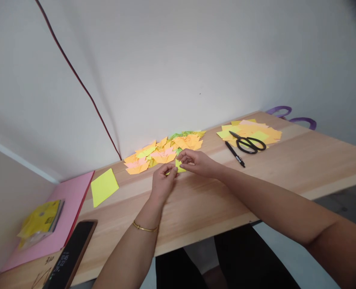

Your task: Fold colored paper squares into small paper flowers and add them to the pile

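A small folded piece of yellow paper (180,166) is held between my two hands just above the wooden table. My left hand (163,179) pinches its left side with thumb and fingers. On its right, my right hand (198,162) has curled fingers, with the thumb and fingertips at the paper's edge. Part of the paper is hidden by the fingers. Right behind my hands lies a spread of folded paper figures (163,154) in orange, pink, yellow and green, some with small dots drawn on them.
Black scissors (250,144) rest on loose coloured paper scraps (272,135), beside a black pen (234,154). Leftward lie a yellow paper square (104,187), a dark phone-like device (71,255) and a yellow packet (42,218) on a pink board (75,190). A wall stands behind.
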Demonstrator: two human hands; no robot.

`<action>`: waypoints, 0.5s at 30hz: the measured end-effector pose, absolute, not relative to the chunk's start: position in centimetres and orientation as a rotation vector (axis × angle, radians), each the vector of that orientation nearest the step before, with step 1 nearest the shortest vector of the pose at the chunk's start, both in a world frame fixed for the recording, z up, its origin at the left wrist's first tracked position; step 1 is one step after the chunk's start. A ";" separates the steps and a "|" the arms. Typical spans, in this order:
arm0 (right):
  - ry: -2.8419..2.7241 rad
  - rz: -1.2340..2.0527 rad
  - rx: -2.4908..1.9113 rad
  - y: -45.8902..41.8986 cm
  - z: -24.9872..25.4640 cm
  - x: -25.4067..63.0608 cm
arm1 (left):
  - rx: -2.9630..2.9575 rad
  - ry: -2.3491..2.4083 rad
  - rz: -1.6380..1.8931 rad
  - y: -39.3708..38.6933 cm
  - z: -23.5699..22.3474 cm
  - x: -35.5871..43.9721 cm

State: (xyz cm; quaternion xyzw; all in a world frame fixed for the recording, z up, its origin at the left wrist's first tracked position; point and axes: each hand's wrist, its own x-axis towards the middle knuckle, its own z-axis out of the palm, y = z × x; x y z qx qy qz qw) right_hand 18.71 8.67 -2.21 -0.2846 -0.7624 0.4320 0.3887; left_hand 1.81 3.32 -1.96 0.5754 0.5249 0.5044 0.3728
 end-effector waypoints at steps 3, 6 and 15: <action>-1.957 1.045 -0.730 8.5 -2.0 18.6 | 1.487 1.345 1.287 3.5 -2.5 1.6; -1.971 1.017 -0.733 8.4 -2.0 18.5 | 1.528 1.352 1.297 3.6 -2.7 1.5; -2.060 0.953 -0.786 8.6 -2.2 18.5 | 1.639 1.361 1.263 3.5 -2.5 1.5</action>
